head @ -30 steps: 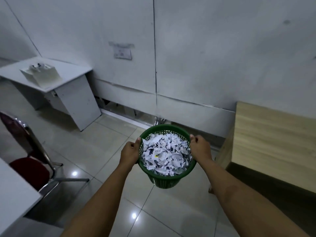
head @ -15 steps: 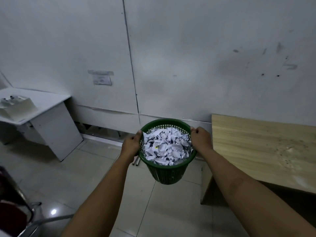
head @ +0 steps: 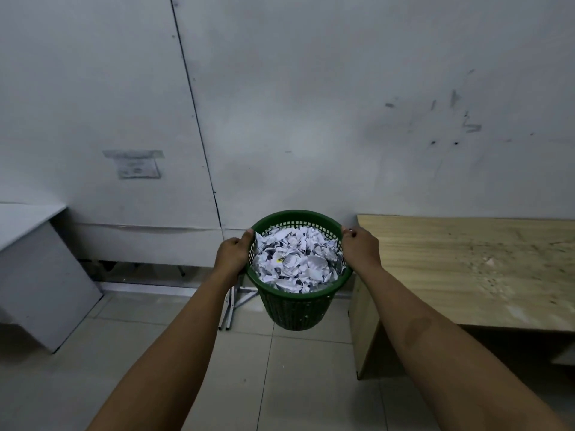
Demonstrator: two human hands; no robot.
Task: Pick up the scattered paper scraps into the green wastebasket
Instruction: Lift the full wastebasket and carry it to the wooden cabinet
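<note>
Since a second ago my view has swung right and up: the red chair is gone from sight, the white desk (head: 28, 231) has slid to the far left edge with only a corner showing, and the wooden table (head: 466, 262) now fills much more of the right side. More of the scuffed wall (head: 311, 104) is in front of me. My hold on the basket (head: 295, 306) has not changed, and it stays in the middle of my view, off the floor (head: 186, 353).

Both my arms reach straight out ahead of me. My left hand (head: 231, 255) grips the left side of the rim, thumb over the top edge and fingers curled down the outside wall. My right hand (head: 361, 250) grips the right side the same way, knuckles up, thumb tip on the rim. The basket hangs upright between them, just left of the table's near corner and above the tiles. The scraps (head: 295, 262) lie heaped inside it, nearly up to the rim.
</note>
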